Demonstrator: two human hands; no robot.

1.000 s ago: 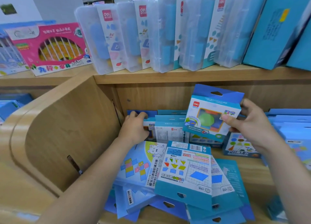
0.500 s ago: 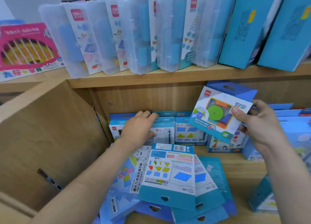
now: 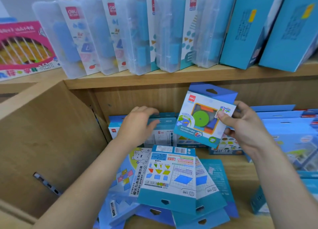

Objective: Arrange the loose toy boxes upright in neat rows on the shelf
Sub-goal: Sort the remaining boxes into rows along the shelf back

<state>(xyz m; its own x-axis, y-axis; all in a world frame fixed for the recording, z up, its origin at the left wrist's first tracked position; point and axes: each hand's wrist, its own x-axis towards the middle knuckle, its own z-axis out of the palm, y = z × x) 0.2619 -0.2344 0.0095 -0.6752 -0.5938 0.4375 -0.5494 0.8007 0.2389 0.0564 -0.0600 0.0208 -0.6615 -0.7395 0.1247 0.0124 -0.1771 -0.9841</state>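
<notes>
Two hands worked at the lower shelf (image 3: pixel 240 166). The right hand (image 3: pixel 247 130) pinched the green-disc toy box (image 3: pixel 200 119) by its right edge, thumb on the printed front and fingers behind. That box hung tilted in the air, clear of the board, at about one o'clock from the loose pile (image 3: pixel 172 177). The pile lay flat and fanned out near the front edge, blue hang-tabs pointing toward six o'clock.

At twelve o'clock from the pile, an upright row (image 3: pixel 165 135) stood against the back wall. The left hand (image 3: pixel 137 125) rested over the tops at its left end, fingers fairly straight across the upper edges and thumb on a front face. The held box hovered just in front of the row's right end.

On the board above, clear plastic cases (image 3: pixel 120 36) leaned at twelve o'clock, tall blue cartons (image 3: pixel 249 30) at two o'clock, and a pink box (image 3: pixel 22 44) at ten o'clock.
</notes>
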